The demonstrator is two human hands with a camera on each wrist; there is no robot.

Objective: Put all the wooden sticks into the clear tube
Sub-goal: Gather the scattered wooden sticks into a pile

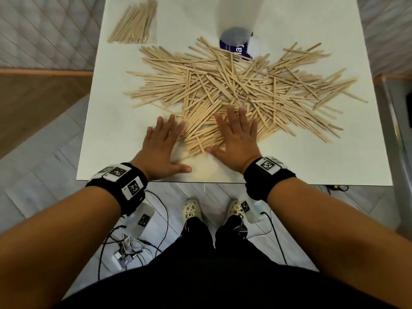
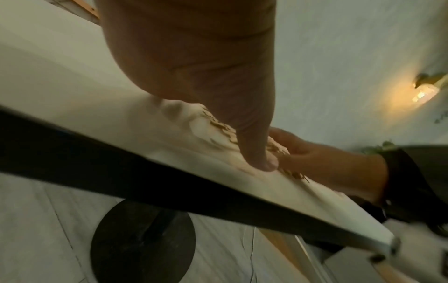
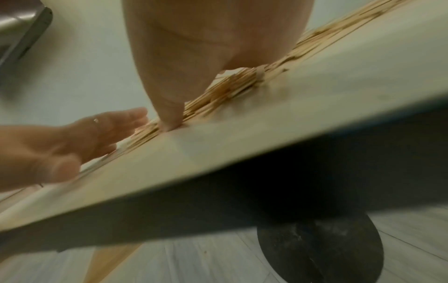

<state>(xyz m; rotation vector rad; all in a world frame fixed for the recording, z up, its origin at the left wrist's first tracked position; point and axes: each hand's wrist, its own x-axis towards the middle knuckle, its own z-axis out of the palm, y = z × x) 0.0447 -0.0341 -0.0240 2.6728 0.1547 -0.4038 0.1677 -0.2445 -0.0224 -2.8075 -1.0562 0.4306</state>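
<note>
Seen from the head camera: a wide, loose heap of thin pale wooden sticks (image 1: 236, 90) spread across the middle of a square white tabletop (image 1: 107, 134), reaching close to the right edge and stopping short of the left edge, with bare white surface on the near left and in the near right corner. Standing upright at the far side of the heap, touching its far fringe: a clear plastic tube (image 1: 237, 30) with a dark base and a purple label, nothing visible inside it. Lying apart in the far left corner, near the table's left edge: a neat bundle of wooden sticks in a clear wrapper (image 1: 133, 23). Left hand (image 1: 161, 148) flat on the table at the heap's near left margin, fingers spread and straight, fingertips touching the outermost sticks, thumb pointing right along the bare strip beside the near edge; gripping nothing. Right hand (image 1: 237, 141) laid palm-down on the near part of the heap, fingers straight and fanned, pressing sticks under it, nothing clasped. Both wrists over the near table edge, each wearing a black band with printed square markers (image 1: 269, 166). From the right wrist view: thumb tip (image 3: 169, 122) down at the sticks' near border. Below the table: a round black pedestal base (image 3: 320, 247) on grey plank flooring (image 1: 44, 197).
</note>
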